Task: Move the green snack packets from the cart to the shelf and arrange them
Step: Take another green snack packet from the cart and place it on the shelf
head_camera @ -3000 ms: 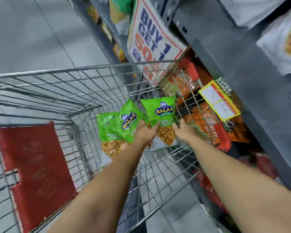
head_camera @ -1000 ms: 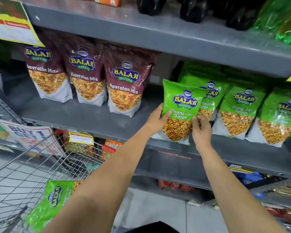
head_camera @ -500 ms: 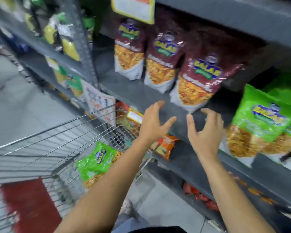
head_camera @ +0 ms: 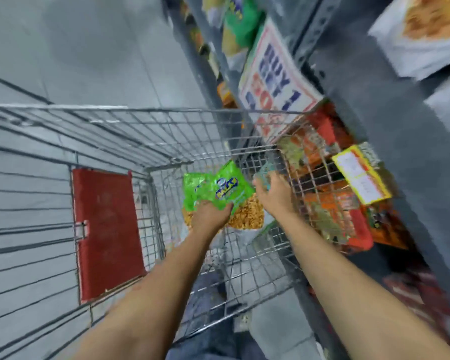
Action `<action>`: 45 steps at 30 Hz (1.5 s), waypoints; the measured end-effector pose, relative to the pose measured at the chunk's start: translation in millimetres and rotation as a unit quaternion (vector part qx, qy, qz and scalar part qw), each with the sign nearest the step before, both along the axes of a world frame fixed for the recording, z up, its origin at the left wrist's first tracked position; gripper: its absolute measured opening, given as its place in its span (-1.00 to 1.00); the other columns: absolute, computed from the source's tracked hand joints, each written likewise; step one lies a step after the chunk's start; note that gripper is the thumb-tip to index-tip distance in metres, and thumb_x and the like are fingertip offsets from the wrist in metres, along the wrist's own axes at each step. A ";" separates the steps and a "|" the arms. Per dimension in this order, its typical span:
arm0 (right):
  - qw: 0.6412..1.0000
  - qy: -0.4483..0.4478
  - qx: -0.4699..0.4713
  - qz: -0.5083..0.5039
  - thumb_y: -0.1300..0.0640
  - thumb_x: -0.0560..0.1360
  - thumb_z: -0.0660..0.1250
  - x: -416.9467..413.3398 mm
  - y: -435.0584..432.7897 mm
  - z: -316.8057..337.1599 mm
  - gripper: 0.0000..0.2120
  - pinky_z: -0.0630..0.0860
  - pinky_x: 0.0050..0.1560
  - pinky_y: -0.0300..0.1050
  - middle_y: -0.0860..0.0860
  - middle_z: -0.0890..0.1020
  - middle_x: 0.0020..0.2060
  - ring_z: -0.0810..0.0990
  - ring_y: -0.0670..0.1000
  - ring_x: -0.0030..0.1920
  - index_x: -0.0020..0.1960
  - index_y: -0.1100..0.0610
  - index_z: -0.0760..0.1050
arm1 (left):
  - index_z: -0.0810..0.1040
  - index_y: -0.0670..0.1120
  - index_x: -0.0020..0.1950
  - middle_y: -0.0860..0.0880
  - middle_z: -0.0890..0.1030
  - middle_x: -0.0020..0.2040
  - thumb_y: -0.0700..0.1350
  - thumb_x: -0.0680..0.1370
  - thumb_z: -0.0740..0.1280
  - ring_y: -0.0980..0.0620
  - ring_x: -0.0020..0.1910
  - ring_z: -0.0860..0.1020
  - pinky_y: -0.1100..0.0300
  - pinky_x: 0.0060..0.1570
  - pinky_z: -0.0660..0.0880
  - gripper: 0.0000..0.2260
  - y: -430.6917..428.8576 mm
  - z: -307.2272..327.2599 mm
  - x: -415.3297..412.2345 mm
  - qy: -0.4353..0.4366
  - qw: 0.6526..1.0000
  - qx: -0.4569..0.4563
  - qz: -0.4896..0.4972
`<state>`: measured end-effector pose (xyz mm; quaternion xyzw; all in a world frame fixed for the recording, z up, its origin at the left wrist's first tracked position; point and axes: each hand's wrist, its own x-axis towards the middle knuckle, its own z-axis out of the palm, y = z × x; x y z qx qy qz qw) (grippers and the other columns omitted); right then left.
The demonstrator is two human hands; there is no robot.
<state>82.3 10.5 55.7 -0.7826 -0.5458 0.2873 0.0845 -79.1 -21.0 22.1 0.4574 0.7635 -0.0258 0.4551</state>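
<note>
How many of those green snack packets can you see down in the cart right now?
1 for certain: a crinkly green plastic snack packet lies on the wire cart's floor, under the left hand. A blurred greenish patch past the right hand might be another; more may be hidden.

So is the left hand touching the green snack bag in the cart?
Touching. The head view shows the left hand lying on the lower part of the crinkly green snack packet, fingers curled over its edge, inside the wire cart.

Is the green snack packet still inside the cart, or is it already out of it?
Inside. The green snack packet lies within the wire walls of the cart, with the left hand on its lower edge.
</note>
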 end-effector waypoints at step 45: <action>0.815 0.045 0.483 -0.317 0.07 0.57 0.15 138.6 -176.1 251.3 -0.78 0.27 -0.26 -0.11 -0.08 0.46 -0.40 0.38 -0.11 -0.36 -0.17 0.15 0.45 | 0.50 0.08 -0.20 0.16 0.52 -0.40 -0.08 0.51 0.33 0.30 -0.39 0.39 0.35 -0.32 0.34 -0.90 -31.0 274.4 189.6 -0.468 0.733 0.482 -0.108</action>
